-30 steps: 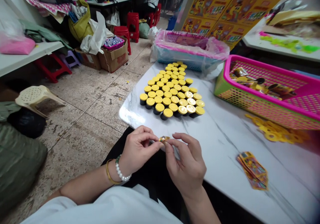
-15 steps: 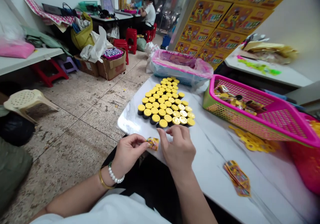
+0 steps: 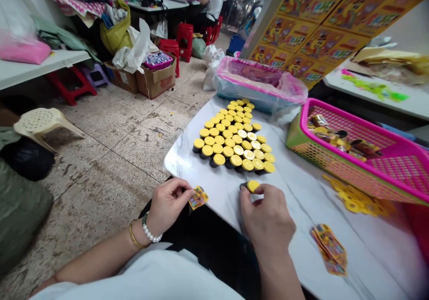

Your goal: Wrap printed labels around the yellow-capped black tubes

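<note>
Between thumb and fingers my left hand [image 3: 170,202] pinches a small yellow printed sticker [image 3: 199,197] by its left edge, just off the table's front edge. My right hand [image 3: 268,213] is closed around a small black container with a yellow lid [image 3: 253,185], tilted above the tabletop. Beyond both hands stand several rows of black containers with yellow lids [image 3: 229,142], packed close together. A fanned stack of printed stickers [image 3: 330,249] lies on the table to the right of my right hand.
A pink and green basket [image 3: 355,166] with wrapped pieces stands on the marbled table [image 3: 187,166]. Yellow rings [image 3: 351,199] lie before it. Behind are a plastic-lined basket [image 3: 261,85] and stacked yellow boxes [image 3: 315,32]. A person [image 3: 212,1] sits far back.
My right hand left the sticker, reached to the front of the rows and took one container, drawing it toward me. My left hand kept the sticker, now spread flatter and more visible.
</note>
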`<state>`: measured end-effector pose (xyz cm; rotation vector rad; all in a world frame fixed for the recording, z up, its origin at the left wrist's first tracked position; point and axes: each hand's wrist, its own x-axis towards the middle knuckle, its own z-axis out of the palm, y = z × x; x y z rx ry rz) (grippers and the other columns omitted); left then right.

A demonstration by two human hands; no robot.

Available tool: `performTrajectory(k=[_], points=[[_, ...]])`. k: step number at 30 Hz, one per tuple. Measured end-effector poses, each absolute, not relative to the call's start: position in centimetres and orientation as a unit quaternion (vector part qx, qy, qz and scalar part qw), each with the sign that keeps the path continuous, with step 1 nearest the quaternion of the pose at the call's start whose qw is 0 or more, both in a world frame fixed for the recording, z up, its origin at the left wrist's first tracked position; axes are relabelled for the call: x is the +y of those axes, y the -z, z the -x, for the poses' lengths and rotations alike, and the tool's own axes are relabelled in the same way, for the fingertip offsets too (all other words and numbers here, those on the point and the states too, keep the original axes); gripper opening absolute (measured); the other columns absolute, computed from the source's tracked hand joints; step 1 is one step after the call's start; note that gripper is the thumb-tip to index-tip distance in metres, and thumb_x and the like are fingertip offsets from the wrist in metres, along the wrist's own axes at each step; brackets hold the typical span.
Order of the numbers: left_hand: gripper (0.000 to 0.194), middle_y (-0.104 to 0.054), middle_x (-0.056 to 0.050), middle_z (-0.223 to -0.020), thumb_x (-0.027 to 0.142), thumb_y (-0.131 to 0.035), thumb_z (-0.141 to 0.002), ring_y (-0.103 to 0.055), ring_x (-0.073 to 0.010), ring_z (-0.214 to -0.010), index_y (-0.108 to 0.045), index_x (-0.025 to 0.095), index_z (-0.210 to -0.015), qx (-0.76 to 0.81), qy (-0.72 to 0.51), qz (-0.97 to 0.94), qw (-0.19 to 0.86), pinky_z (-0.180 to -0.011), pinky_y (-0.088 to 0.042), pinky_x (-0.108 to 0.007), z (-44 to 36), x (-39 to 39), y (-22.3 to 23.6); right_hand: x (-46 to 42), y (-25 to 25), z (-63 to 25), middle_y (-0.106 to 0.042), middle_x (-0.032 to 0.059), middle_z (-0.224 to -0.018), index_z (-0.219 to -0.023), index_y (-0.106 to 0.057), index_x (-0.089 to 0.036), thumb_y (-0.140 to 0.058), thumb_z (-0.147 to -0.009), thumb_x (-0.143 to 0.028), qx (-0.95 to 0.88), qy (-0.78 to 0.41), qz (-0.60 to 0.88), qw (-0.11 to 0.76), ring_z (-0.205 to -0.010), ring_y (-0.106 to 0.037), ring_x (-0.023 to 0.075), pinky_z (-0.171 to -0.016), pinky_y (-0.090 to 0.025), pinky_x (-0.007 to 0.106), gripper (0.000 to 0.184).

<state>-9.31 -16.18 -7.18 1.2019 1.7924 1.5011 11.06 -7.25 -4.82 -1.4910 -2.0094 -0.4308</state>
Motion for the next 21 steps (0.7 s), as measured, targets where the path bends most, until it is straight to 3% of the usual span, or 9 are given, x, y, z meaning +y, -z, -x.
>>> performTrajectory(k=[3,5,7,10,13,16,21], points=[[0.003,-0.067,0.002,-0.063,0.019,-0.074,-0.082,-0.052,-0.0067,-0.051,-0.073,0.018,-0.079,0.649,-0.568,-0.446,0.240,-0.053,-0.043,-0.017,8.6,-15.8,7.0,-8.6,4.0,-11.7,-0.069,0.0121,-0.105,-0.094,-0.065,-0.016,-0.071,-0.088,-0.032,-0.743,0.125,0.545,0.368,-0.064,-0.060,0.0131,-0.050,-0.042,0.026,0.019],[0.002,-0.068,0.002,-0.065,0.020,-0.075,-0.083,-0.053,-0.0067,-0.051,-0.073,0.018,-0.082,0.640,-0.586,-0.439,0.234,-0.052,-0.044,-0.017,8.1,-15.4,6.6,-10.0,3.4,-11.6,-0.069,0.0121,-0.109,-0.098,-0.067,-0.016,-0.075,-0.086,-0.030,-0.727,0.051,0.538,0.423,-0.066,-0.061,0.0127,-0.055,-0.047,0.026,0.020],[0.004,-0.069,0.001,-0.067,0.021,-0.075,-0.083,-0.054,-0.0071,-0.052,-0.073,0.018,-0.084,0.629,-0.608,-0.429,0.225,-0.051,-0.045,-0.016,7.5,-15.0,6.0,-11.4,3.2,-11.2,-0.070,0.0094,-0.102,-0.105,-0.068,-0.018,-0.072,-0.089,-0.033,-0.719,-0.129,0.528,0.433,-0.062,-0.060,0.0119,-0.053,-0.048,0.025,0.022],[0.004,-0.071,0.001,-0.070,0.018,-0.075,-0.085,-0.057,-0.0073,-0.054,-0.072,0.018,-0.086,0.599,-0.632,-0.451,0.195,-0.053,-0.048,-0.016,6.6,-14.5,4.9,-12.4,3.9,-10.3,-0.072,0.0062,-0.088,-0.120,-0.064,-0.019,-0.064,-0.094,-0.043,-0.638,-0.463,0.489,0.373,-0.050,-0.054,0.0095,-0.044,-0.042,0.023,0.035],[0.010,-0.072,0.000,-0.077,0.012,-0.074,-0.084,-0.059,-0.0066,-0.057,-0.070,0.019,-0.089,0.549,-0.636,-0.515,0.168,-0.056,-0.048,-0.015,5.8,-14.4,3.9,-12.2,4.7,-9.4,-0.063,-0.0007,-0.061,-0.098,-0.063,-0.018,-0.061,-0.095,-0.052,-0.511,-0.633,0.459,0.357,-0.041,-0.041,0.0069,-0.039,-0.030,0.019,0.034],[0.014,-0.068,-0.001,-0.085,0.012,-0.074,-0.084,-0.056,-0.0069,-0.060,-0.068,0.019,-0.094,0.523,-0.644,-0.539,0.146,-0.051,-0.045,-0.016,5.3,-14.8,3.3,-11.7,5.0,-9.4,-0.057,-0.0024,-0.056,-0.077,-0.056,-0.019,-0.062,-0.093,-0.057,-0.442,-0.658,0.451,0.410,-0.044,-0.045,0.0075,-0.041,-0.032,0.018,0.042],[0.007,-0.062,-0.001,-0.080,0.011,-0.067,-0.089,-0.058,-0.0113,-0.072,-0.068,0.019,-0.089,0.535,-0.622,-0.556,0.129,-0.061,-0.047,-0.020,4.7,-16.0,2.1,-12.1,4.7,-10.7,-0.052,-0.0037,-0.052,-0.068,-0.051,-0.020,-0.057,-0.096,-0.057,-0.479,-0.575,0.468,0.470,-0.045,-0.047,0.0092,-0.044,-0.039,0.020,0.046]])
